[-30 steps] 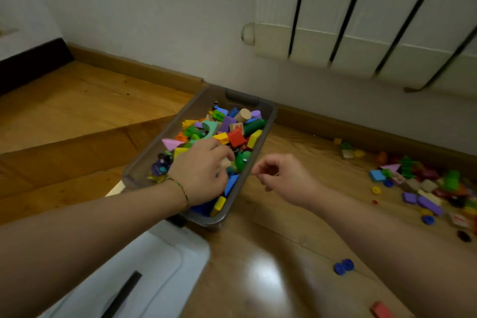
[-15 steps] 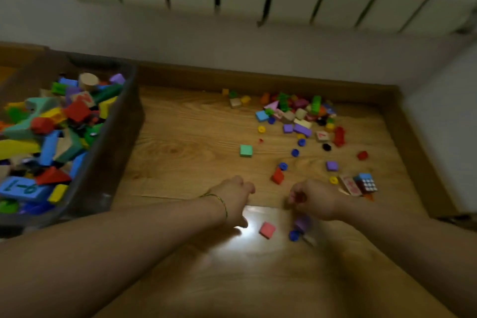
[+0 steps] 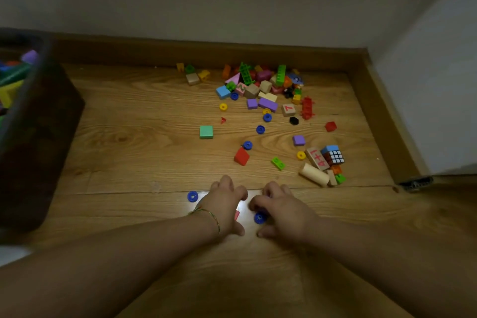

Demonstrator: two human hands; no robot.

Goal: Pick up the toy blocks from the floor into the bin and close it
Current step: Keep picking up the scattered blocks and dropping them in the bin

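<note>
At far left, bin (image 3: pixel 38 137) holds blocks (image 3: pixel 14 76); left hand (image 3: pixel 224 205), right hand (image 3: pixel 282 210) curled over floor (image 3: pixel 129 162); grip unclear.

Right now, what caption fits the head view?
Left hand and right hand reach for toy blocks on wooden floor.

We see colourful toy blocks (image 3: pixel 268 104) strewn on the floor (image 3: pixel 144 162), the open, block-filled bin (image 3: pixel 38 137) at far left.

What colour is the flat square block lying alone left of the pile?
The block is green, seen in the head view.
</note>
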